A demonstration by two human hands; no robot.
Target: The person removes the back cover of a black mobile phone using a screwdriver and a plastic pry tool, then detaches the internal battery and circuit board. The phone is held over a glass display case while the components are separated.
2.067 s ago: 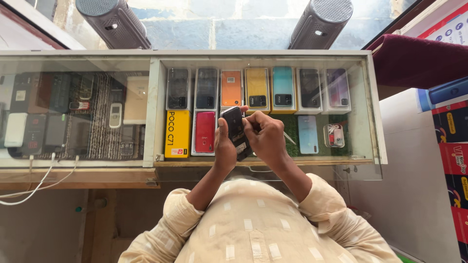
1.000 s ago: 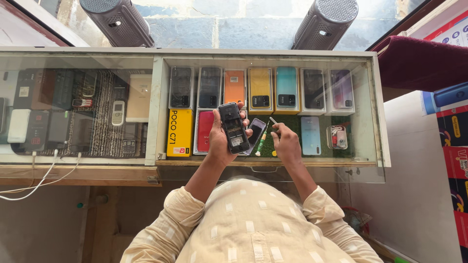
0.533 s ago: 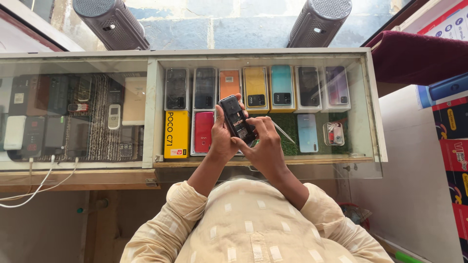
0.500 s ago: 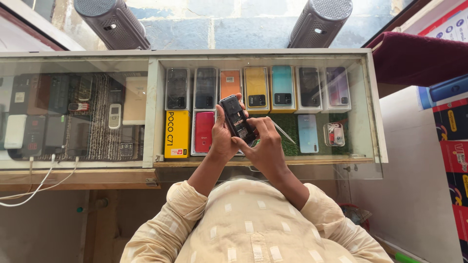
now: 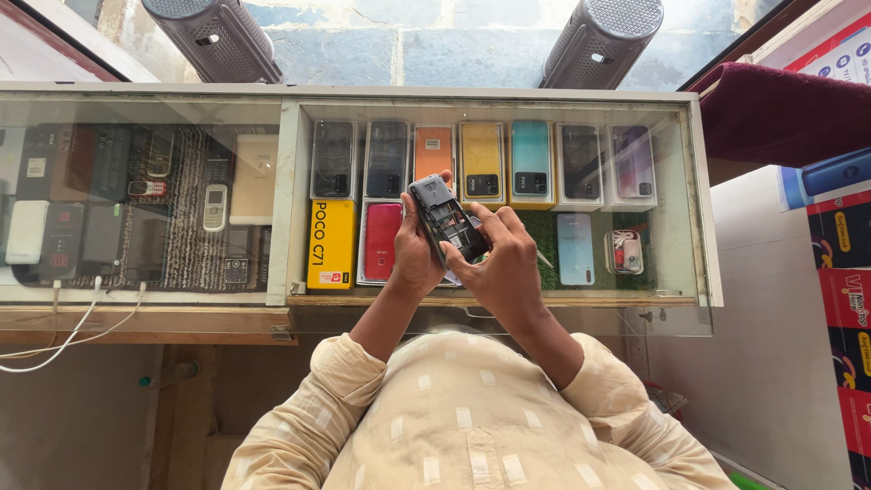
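I hold a small dark keypad phone (image 5: 445, 218) with its back cover off above a glass display counter (image 5: 272, 299). My left hand (image 5: 413, 254) grips the phone's left side from below. My right hand (image 5: 504, 263) wraps the phone's lower right end, fingers pressed against its open back. A thin tool (image 5: 543, 259) sticks out from behind my right hand; whether it lies on the glass or is held, I cannot tell. Both hands hover over the counter's right compartment.
Under the glass lie rows of phone boxes and phones: a yellow box (image 5: 331, 243), a red phone (image 5: 382, 240), a light blue phone (image 5: 575, 249). The left compartment (image 5: 136, 209) holds old handsets. White cables (image 5: 63, 318) hang at left. Two grey cylinders (image 5: 218, 36) stand beyond. Coloured boxes (image 5: 839, 236) stack at right.
My right hand, earlier holding a thin tool apart from the phone, has come back onto the phone and now clasps its lower end. The phone is tilted slightly more.
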